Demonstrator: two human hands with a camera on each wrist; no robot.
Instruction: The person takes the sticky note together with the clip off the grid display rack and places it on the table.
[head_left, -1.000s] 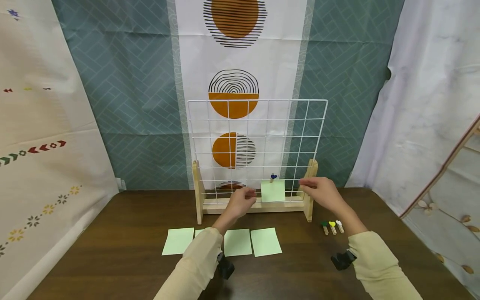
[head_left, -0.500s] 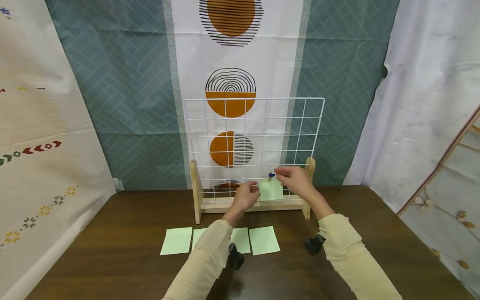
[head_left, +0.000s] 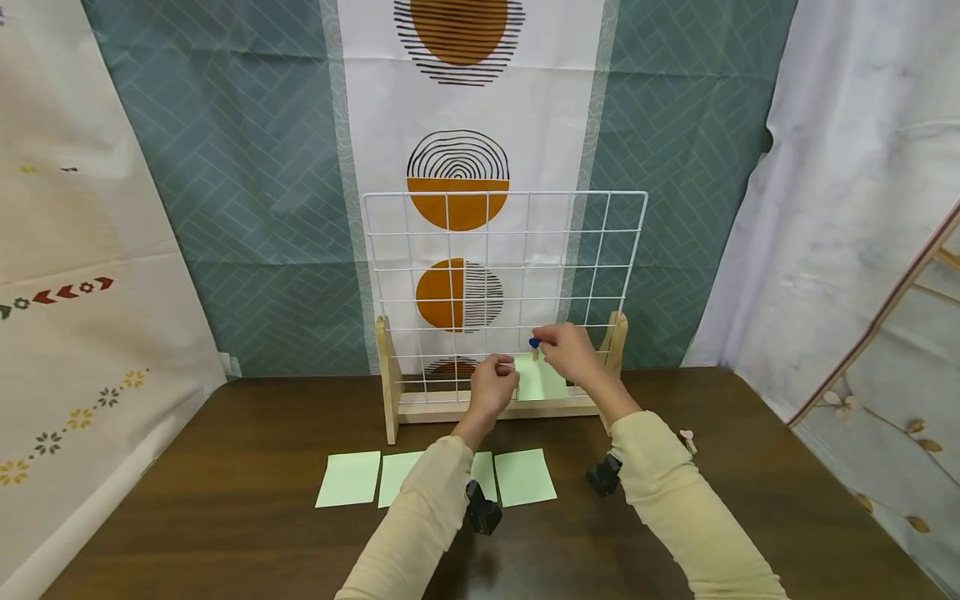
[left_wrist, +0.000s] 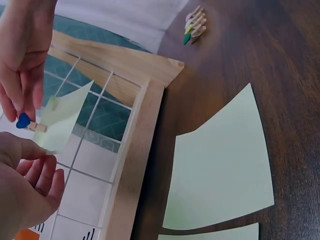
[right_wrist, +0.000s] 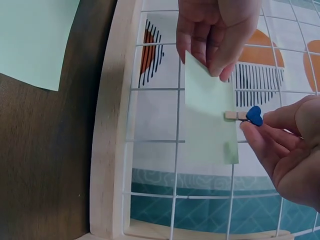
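A pale green paper note (head_left: 542,382) stands against the lower part of a white wire grid (head_left: 527,231). On the note's top edge sits a small wooden clothespin with a blue heart (right_wrist: 254,115). My right hand (head_left: 572,354) pinches the heart end of that clothespin between thumb and fingertips. With thumb and bent fingers, my left hand (head_left: 492,388) pinches the note's left side. The left wrist view shows the note (left_wrist: 69,116) tilted in front of the wires, between both hands.
Several more green notes (head_left: 347,479) lie in a row on the brown table, partly behind the left sleeve. Small heart clothespins (left_wrist: 195,27) lie to the right, mostly hidden by the right sleeve in the head view. A wooden base (head_left: 438,410) supports the grid.
My right hand has moved left from the grid's right post to the blue heart clothespin. My left hand has shifted slightly right and now pinches the note's edge.
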